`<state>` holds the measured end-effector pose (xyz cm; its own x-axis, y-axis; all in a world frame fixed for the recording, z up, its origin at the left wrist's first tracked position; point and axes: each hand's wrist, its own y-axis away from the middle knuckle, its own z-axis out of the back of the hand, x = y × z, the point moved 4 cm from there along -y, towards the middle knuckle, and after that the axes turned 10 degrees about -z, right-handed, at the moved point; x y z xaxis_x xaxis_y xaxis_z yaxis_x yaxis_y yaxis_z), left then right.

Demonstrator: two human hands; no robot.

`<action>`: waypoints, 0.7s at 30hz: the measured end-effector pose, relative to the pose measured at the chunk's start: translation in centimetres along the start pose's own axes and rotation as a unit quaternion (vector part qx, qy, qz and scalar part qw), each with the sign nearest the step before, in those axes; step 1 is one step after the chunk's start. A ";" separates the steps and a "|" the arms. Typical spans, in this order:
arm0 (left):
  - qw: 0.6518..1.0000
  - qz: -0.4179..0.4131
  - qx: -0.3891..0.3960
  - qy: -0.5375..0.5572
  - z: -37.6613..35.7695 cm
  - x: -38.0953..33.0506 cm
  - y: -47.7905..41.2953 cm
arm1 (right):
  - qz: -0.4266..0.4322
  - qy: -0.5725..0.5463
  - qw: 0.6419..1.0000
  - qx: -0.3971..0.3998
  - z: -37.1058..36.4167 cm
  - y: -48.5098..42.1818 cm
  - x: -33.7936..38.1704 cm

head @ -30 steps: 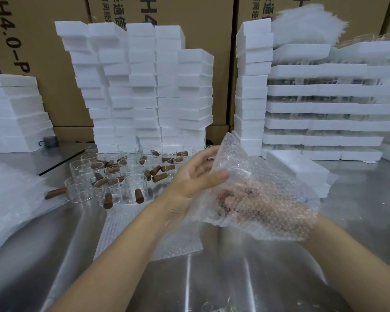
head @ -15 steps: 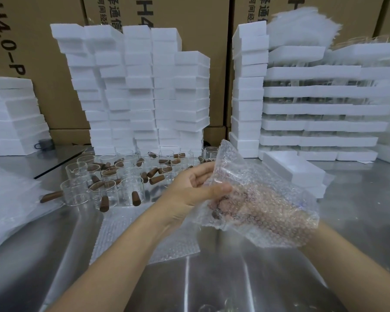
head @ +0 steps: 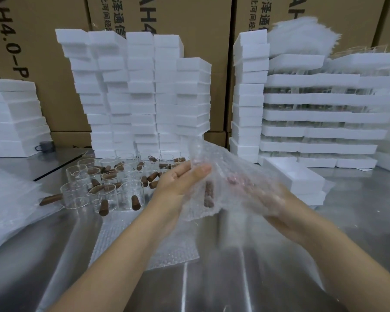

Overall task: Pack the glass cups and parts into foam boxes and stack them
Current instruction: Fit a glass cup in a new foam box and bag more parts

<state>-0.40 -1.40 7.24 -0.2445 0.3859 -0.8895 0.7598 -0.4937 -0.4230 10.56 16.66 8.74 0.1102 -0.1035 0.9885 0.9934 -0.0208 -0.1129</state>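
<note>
Centre frame, the left hand [head: 185, 177] pinches an edge of a clear bubble-wrap sheet [head: 225, 158] folded round a glass cup with a brown wooden handle [head: 208, 194], likely to cushion it before boxing. The right hand [head: 271, 199] cradles the bundle from beneath, above the steel tabletop [head: 358, 199]. Its grip is too blurred to tell, and a white foam box [head: 297, 176] waits just to the right.

Probably a packing station in a warehouse, though little of the room shows. Tall brown cardboard cartons [head: 43, 52] wall the far side. White foam boxes [head: 140, 93] stand stacked on a shiny steel bench [head: 358, 221], with clear glass cups with brown wooden handles [head: 104, 194] at left and clear bubble wrap [head: 144, 251] nearer.
</note>
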 end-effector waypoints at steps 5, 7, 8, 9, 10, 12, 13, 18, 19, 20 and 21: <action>0.993 0.029 -0.083 0.080 1.3 -0.1 -0.3 | -0.011 -0.097 0.987 -0.125 3.0 -1.0 -0.5; 0.990 0.037 -0.078 0.111 1.2 -0.2 -0.3 | -0.028 -0.125 0.985 -0.119 3.1 -1.3 -0.9; 0.989 0.038 -0.077 0.116 1.1 -0.3 -0.2 | -0.041 -0.123 0.986 -0.102 2.8 -1.3 -1.2; 0.990 0.040 -0.078 0.114 1.1 -0.2 -0.2 | -0.054 -0.114 0.989 -0.083 2.5 -1.4 -1.6; 0.990 0.043 -0.078 0.107 1.1 -0.1 -0.2 | -0.064 -0.096 0.990 -0.083 2.2 -1.4 -1.9; 0.993 0.039 -0.065 0.092 0.8 0.1 -0.4 | -0.066 -0.049 0.990 -0.112 2.1 -1.8 -2.5; 0.994 0.037 -0.053 0.090 0.6 -0.1 -0.3 | -0.062 -0.048 0.989 -0.125 2.2 -1.9 -2.7; 0.999 0.036 -0.015 0.030 0.1 -0.1 0.0 | -0.038 -0.161 0.978 -0.129 3.6 -1.9 -2.1; 0.999 0.032 -0.008 0.021 0.0 -0.1 0.0 | -0.039 -0.178 0.976 -0.122 4.0 -1.9 -2.1; 0.999 0.032 -0.005 0.015 -0.2 -0.2 0.1 | -0.040 -0.192 0.974 -0.117 4.1 -1.9 -2.1; 0.999 0.037 -0.004 0.011 -0.4 -0.2 0.3 | -0.041 -0.204 0.972 -0.108 4.1 -1.9 -2.1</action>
<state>0.10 -1.27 7.38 -0.1742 0.3655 -0.9144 0.7798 -0.5158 -0.3548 8.59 21.04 7.29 0.0792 0.3096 0.9476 0.9744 -0.2246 -0.0080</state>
